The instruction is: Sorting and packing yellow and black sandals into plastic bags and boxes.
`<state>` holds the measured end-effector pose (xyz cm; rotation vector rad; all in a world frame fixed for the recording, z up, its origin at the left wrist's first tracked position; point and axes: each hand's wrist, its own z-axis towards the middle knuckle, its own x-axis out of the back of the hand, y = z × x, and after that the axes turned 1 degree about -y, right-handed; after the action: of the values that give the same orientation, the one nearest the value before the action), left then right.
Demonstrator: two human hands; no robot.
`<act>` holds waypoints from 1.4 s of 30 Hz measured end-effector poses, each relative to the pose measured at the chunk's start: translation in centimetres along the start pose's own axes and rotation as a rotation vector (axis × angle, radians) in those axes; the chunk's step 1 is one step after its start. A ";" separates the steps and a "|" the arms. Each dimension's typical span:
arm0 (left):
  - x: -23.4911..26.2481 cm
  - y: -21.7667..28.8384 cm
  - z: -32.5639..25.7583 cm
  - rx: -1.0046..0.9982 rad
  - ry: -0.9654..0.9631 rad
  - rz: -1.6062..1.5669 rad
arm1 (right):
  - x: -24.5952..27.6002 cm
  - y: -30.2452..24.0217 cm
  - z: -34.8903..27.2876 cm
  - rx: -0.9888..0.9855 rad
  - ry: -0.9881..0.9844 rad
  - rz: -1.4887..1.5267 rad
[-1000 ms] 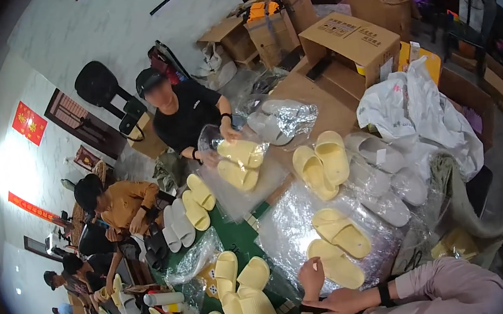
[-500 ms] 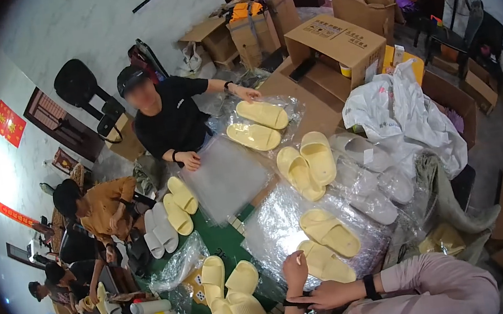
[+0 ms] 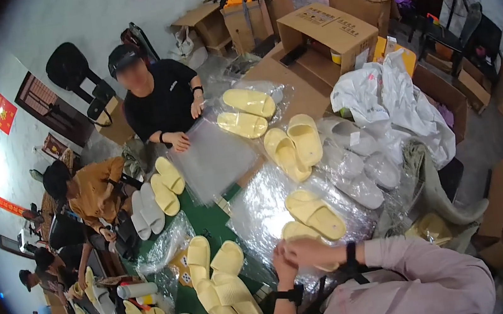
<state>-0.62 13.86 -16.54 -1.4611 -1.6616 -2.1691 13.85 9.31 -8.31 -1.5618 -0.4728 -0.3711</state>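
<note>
Near the yellow slippers (image 3: 315, 213), right hand (image 3: 315, 251) just moved from the black wristband (image 3: 290, 294) to the left hand (image 3: 285, 268), slippers seemingly on hold, can't tell if either's gripping.

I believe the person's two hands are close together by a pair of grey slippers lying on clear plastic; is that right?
Not quite: the slippers are pale yellow, not grey, as the head view shows. The left hand and right hand are indeed close together by that pair, which lies on clear plastic.
</note>
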 end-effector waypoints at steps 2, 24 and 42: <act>-0.2 0.7 -0.4 0.161 -0.019 0.134 | 5.1 -2.8 3.8 -0.032 0.072 -0.188; -2.2 2.1 -4.3 0.444 -0.303 -0.094 | 6.1 3.3 -0.2 -0.088 -0.348 -0.480; -3.7 1.0 -6.4 0.220 -0.147 0.008 | 6.9 1.8 -4.3 -0.135 -0.171 -0.129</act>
<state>-2.07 6.78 -18.17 -1.5917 -1.8671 -1.8428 20.90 5.44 -6.20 -1.7070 -0.6955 -0.3768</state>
